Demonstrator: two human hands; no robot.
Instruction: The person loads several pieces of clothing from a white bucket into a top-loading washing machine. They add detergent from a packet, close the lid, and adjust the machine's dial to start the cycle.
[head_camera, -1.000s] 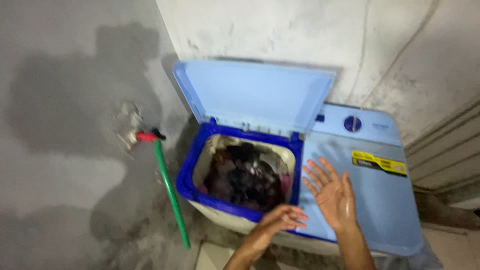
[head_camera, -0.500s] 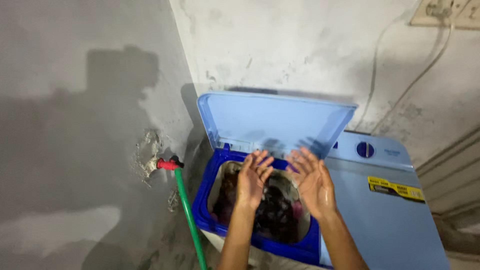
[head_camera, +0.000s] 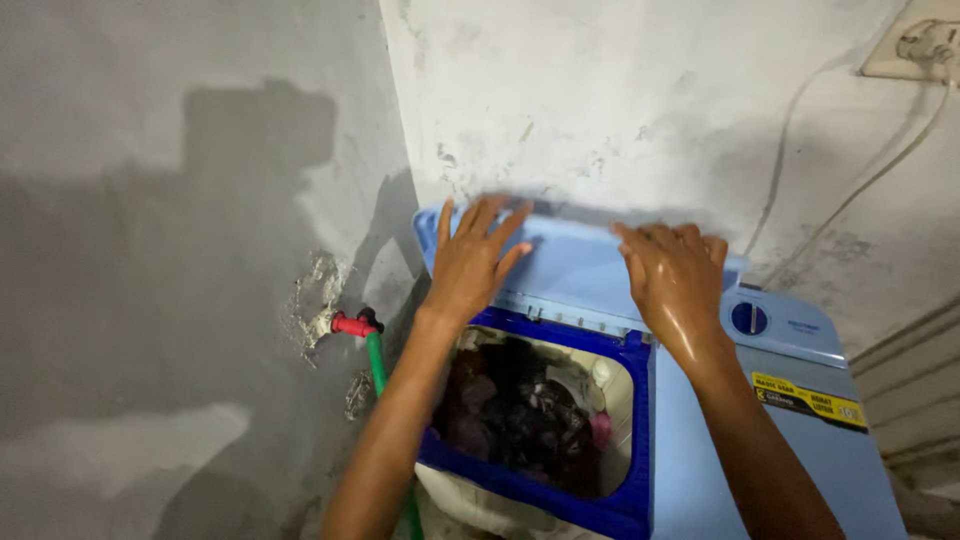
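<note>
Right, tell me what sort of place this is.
Probably a home laundry corner or wash area: a blue top-loading washing machine with dark clothes in its tub, a green hose on a wall tap, and rough, damp-stained plaster walls.

A: What is worn on the arms?

B: Nothing that shows. Both forearms are bare up to the near edge, no sleeves.

A: And the hands?

B: The left hand (head_camera: 470, 262) and right hand (head_camera: 675, 280) are bare too: no gloves, rings or watch. The right one glistens, wet-looking.
</note>
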